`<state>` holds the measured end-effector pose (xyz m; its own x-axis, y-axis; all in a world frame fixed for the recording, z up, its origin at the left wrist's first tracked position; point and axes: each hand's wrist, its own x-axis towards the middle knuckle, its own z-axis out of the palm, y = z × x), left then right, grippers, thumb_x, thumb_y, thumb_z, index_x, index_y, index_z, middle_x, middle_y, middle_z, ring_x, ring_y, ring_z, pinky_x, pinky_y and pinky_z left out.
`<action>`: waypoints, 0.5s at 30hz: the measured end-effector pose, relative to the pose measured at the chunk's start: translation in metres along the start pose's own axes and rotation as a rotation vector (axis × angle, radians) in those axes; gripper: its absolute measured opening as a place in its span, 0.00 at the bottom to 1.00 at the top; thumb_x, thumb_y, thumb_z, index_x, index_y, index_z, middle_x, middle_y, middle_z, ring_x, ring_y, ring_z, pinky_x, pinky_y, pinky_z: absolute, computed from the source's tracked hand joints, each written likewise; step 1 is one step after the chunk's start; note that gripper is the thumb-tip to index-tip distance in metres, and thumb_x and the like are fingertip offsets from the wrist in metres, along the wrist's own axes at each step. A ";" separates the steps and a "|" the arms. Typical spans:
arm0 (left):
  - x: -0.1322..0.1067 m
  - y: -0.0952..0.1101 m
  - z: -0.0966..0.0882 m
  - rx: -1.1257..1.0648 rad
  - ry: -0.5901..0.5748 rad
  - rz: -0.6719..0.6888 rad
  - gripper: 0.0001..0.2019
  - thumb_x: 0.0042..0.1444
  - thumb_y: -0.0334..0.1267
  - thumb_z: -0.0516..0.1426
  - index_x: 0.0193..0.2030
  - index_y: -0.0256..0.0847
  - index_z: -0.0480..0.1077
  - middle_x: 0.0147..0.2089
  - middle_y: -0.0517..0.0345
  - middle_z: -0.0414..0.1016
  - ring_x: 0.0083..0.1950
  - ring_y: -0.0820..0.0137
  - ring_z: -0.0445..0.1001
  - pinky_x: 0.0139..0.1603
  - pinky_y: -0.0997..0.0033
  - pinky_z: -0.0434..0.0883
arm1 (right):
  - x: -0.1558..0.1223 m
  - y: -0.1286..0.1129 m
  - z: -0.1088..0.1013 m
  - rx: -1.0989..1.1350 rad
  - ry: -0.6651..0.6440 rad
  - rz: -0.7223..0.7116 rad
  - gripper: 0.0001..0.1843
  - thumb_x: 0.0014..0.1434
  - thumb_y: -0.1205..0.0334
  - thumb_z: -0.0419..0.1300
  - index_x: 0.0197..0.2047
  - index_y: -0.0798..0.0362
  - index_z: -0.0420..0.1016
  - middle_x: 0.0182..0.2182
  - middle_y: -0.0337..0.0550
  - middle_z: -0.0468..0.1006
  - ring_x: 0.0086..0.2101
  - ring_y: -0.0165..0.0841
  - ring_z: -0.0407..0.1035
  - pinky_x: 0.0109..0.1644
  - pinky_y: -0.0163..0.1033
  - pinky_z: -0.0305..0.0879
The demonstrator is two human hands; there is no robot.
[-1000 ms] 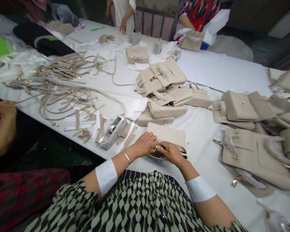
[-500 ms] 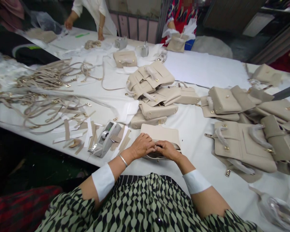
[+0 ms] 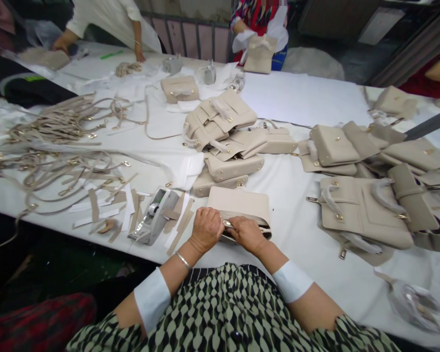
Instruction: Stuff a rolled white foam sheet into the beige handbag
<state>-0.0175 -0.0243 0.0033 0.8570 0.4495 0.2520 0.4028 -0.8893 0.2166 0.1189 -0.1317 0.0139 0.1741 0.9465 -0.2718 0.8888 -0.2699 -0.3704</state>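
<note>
A beige handbag [image 3: 242, 198] lies in front of me at the table's near edge, its flap laid back and its mouth facing me. My left hand [image 3: 207, 229] is closed on the left end of the bag's opening. My right hand [image 3: 248, 233] grips the same edge beside it, thumb and fingers bent at the zipper line. What exactly the fingertips pinch is partly hidden by the hands. A grey tape dispenser [image 3: 154, 215] stands left of the bag, among beige and white strips [image 3: 130, 208].
Stacked beige handbags [image 3: 223, 127] lie just beyond, and more handbags [image 3: 366, 210] are piled on the right. Tangled straps [image 3: 58, 122] with gold clips cover the left side. Across the white table [image 3: 300, 98], a person in white [image 3: 110, 24] and another person handle items.
My left hand has moved left along the bag's opening, away from the right hand, baring part of the edge between them. The view has shifted slightly. Across the table, one bag has been raised more upright.
</note>
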 end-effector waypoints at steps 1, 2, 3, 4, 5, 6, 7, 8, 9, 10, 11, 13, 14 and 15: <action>-0.001 0.001 0.001 0.000 0.014 -0.015 0.10 0.60 0.35 0.47 0.35 0.36 0.67 0.38 0.47 0.70 0.44 0.60 0.64 0.48 0.56 0.63 | -0.002 -0.001 -0.001 -0.006 0.003 0.002 0.10 0.62 0.59 0.54 0.43 0.54 0.70 0.38 0.49 0.75 0.41 0.42 0.68 0.43 0.41 0.61; -0.003 0.001 0.003 -0.005 0.036 -0.027 0.09 0.60 0.34 0.47 0.35 0.36 0.67 0.38 0.47 0.70 0.44 0.60 0.65 0.48 0.57 0.64 | -0.004 -0.002 -0.001 -0.011 0.008 0.002 0.10 0.62 0.58 0.54 0.43 0.54 0.70 0.38 0.49 0.75 0.41 0.41 0.68 0.43 0.41 0.61; -0.005 0.000 0.005 -0.013 0.068 -0.034 0.08 0.59 0.33 0.48 0.35 0.36 0.66 0.39 0.46 0.70 0.44 0.60 0.65 0.48 0.58 0.65 | -0.006 -0.003 -0.002 -0.016 0.014 0.004 0.10 0.62 0.58 0.54 0.44 0.54 0.70 0.39 0.49 0.75 0.42 0.41 0.68 0.44 0.40 0.61; -0.006 -0.001 0.007 -0.024 0.101 -0.031 0.07 0.59 0.32 0.48 0.35 0.36 0.66 0.41 0.46 0.70 0.46 0.61 0.66 0.49 0.59 0.66 | -0.006 -0.004 -0.002 -0.022 0.021 0.006 0.11 0.62 0.58 0.54 0.44 0.54 0.70 0.39 0.48 0.76 0.41 0.40 0.68 0.44 0.40 0.61; -0.007 -0.004 0.010 -0.032 0.137 -0.025 0.06 0.59 0.32 0.49 0.35 0.36 0.66 0.44 0.45 0.70 0.47 0.62 0.67 0.50 0.60 0.67 | -0.006 -0.004 -0.001 -0.029 0.028 0.010 0.11 0.61 0.57 0.55 0.43 0.54 0.70 0.39 0.47 0.76 0.41 0.40 0.68 0.43 0.40 0.61; -0.008 -0.008 0.013 -0.031 0.167 -0.016 0.06 0.59 0.33 0.49 0.35 0.36 0.66 0.46 0.44 0.70 0.48 0.62 0.68 0.50 0.61 0.68 | -0.006 -0.004 0.000 -0.037 0.036 0.016 0.11 0.61 0.57 0.55 0.43 0.54 0.70 0.39 0.47 0.76 0.41 0.39 0.68 0.43 0.40 0.62; -0.009 -0.014 0.016 -0.025 0.176 -0.003 0.06 0.59 0.33 0.49 0.36 0.36 0.66 0.48 0.44 0.70 0.49 0.63 0.69 0.50 0.62 0.69 | -0.005 -0.003 0.001 -0.045 0.044 0.020 0.11 0.60 0.56 0.56 0.42 0.54 0.71 0.38 0.46 0.76 0.40 0.39 0.69 0.42 0.39 0.62; -0.009 -0.020 0.019 -0.010 0.174 0.011 0.06 0.59 0.33 0.49 0.36 0.37 0.66 0.48 0.45 0.70 0.49 0.63 0.70 0.49 0.63 0.70 | -0.005 -0.001 0.001 -0.051 0.051 0.021 0.12 0.60 0.55 0.56 0.42 0.54 0.71 0.38 0.46 0.77 0.40 0.39 0.69 0.42 0.39 0.62; -0.010 -0.027 0.022 0.007 0.157 0.038 0.06 0.59 0.33 0.49 0.36 0.37 0.67 0.48 0.46 0.71 0.49 0.63 0.70 0.47 0.64 0.71 | -0.006 0.002 0.002 -0.050 0.056 0.016 0.12 0.60 0.54 0.57 0.41 0.54 0.71 0.38 0.46 0.77 0.39 0.38 0.69 0.41 0.39 0.63; -0.010 -0.033 0.024 0.022 0.135 0.078 0.08 0.60 0.33 0.48 0.36 0.39 0.68 0.46 0.48 0.72 0.50 0.62 0.71 0.46 0.63 0.71 | -0.009 0.006 0.002 -0.039 0.063 0.006 0.13 0.60 0.53 0.56 0.41 0.54 0.71 0.37 0.46 0.77 0.39 0.38 0.69 0.41 0.40 0.63; -0.010 -0.040 0.026 0.025 0.112 0.125 0.10 0.60 0.32 0.47 0.35 0.40 0.69 0.45 0.49 0.73 0.50 0.62 0.71 0.45 0.63 0.72 | -0.014 0.010 0.001 -0.017 0.076 -0.011 0.15 0.60 0.51 0.56 0.41 0.53 0.71 0.37 0.45 0.77 0.39 0.38 0.69 0.42 0.40 0.63; -0.009 -0.050 0.028 -0.022 0.079 0.184 0.13 0.60 0.33 0.45 0.34 0.43 0.70 0.43 0.51 0.74 0.50 0.61 0.70 0.44 0.62 0.73 | -0.031 0.020 -0.001 0.052 0.114 -0.059 0.20 0.60 0.45 0.55 0.47 0.52 0.70 0.41 0.46 0.76 0.43 0.39 0.67 0.47 0.42 0.62; -0.008 -0.052 0.029 -0.083 0.085 0.164 0.13 0.60 0.35 0.45 0.34 0.44 0.71 0.42 0.52 0.74 0.50 0.61 0.71 0.44 0.63 0.73 | -0.043 0.025 -0.003 0.087 0.139 -0.073 0.24 0.59 0.42 0.55 0.51 0.51 0.68 0.45 0.46 0.74 0.47 0.40 0.65 0.52 0.44 0.60; -0.007 -0.052 0.031 -0.156 0.104 0.112 0.12 0.60 0.37 0.46 0.33 0.45 0.71 0.41 0.54 0.74 0.49 0.61 0.71 0.45 0.63 0.73 | -0.054 0.031 -0.004 0.119 0.161 -0.075 0.29 0.57 0.40 0.56 0.55 0.50 0.65 0.51 0.48 0.71 0.52 0.42 0.61 0.57 0.47 0.56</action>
<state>-0.0349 0.0162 -0.0386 0.8528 0.3618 0.3766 0.2452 -0.9141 0.3229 0.1386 -0.1908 0.0209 0.1829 0.9783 -0.0976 0.8471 -0.2072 -0.4893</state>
